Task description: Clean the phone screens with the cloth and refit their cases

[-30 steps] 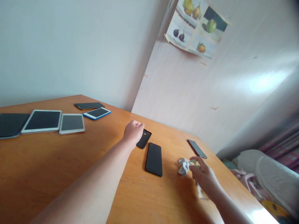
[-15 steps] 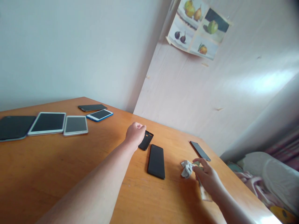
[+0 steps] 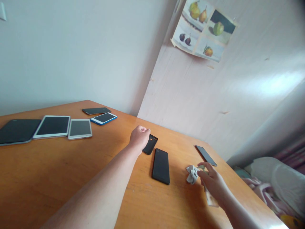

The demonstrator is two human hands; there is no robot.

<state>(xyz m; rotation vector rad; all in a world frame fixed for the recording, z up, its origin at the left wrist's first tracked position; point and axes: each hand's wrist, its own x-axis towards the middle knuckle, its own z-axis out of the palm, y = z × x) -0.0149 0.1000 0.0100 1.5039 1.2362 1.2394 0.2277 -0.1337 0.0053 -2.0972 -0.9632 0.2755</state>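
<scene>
My left hand (image 3: 139, 138) is closed at the left edge of a black phone case (image 3: 150, 145) and appears to hold it. The fingertips are hidden behind the hand. The case shows its inner side with a camera hole. Just in front of it lies a black phone (image 3: 161, 166), face up. On the right, my right hand (image 3: 212, 179) is curled round the top of a small clear bottle (image 3: 210, 198) that is mostly covered by the hand. A crumpled whitish tissue (image 3: 192, 175) lies on the table just left of my right fingers.
A wooden table (image 3: 133, 203) meets the wall behind. At the left are a dark tablet (image 3: 17, 131), two white tablets (image 3: 53, 126) (image 3: 80, 128), a blue-edged phone (image 3: 104, 118) and a dark phone (image 3: 96, 110). Another dark phone (image 3: 206, 155) lies near the right edge; bedding (image 3: 274, 178) is beyond.
The whole view has shifted slightly, so everything appears a little further right. Both hands keep their places beside the phone case and the tissue.
</scene>
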